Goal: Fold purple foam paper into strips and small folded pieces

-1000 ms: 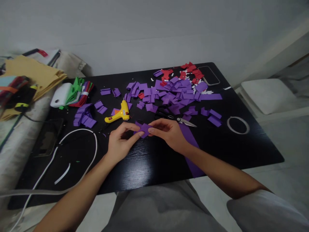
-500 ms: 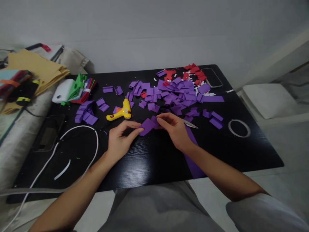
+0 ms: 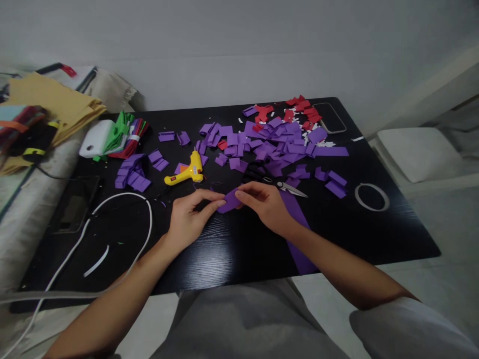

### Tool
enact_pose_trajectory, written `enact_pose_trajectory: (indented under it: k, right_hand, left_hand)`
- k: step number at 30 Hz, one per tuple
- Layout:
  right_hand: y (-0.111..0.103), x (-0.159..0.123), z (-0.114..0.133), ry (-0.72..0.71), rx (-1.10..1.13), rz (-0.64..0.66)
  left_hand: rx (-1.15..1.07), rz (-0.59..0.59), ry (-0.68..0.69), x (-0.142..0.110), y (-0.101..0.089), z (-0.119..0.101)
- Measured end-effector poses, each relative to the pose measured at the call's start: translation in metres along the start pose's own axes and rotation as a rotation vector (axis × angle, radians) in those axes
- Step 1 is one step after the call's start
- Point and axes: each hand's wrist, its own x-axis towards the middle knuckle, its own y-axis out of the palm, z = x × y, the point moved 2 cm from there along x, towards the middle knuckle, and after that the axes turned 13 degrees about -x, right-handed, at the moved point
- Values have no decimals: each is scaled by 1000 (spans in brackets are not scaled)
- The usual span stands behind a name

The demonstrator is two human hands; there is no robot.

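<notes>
A small purple paper piece (image 3: 229,201) is pinched between my two hands above the black table. My left hand (image 3: 192,213) grips its left edge between thumb and fingertips. At its right end, my right hand (image 3: 264,203) holds it with thumb and bent fingers, which hide part of the piece. Black-handled scissors (image 3: 287,187) lie just beyond my right hand, blades pointing right. A long purple paper strip (image 3: 299,249) runs under my right wrist to the table's front edge. The yellow glue gun (image 3: 186,171) lies beyond my left hand.
Many folded purple pieces (image 3: 277,142) and red scraps (image 3: 305,112) cover the back of the table (image 3: 239,259). A white cable (image 3: 150,219) loops at left near a phone (image 3: 77,204). At right lies a pale ring (image 3: 371,197); bundled strips (image 3: 125,137) sit back left.
My right hand has moved slightly left and closer to my left hand. The purple piece has been turned or folded and looks narrower, and the scissors show more fully.
</notes>
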Motion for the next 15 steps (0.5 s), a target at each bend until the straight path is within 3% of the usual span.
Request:
enact_pose_trajectory:
  k: [15]
  right_hand:
    - [0,-2,4,33,9,-36]
  left_hand:
    - [9,-5,-92,0,2,1]
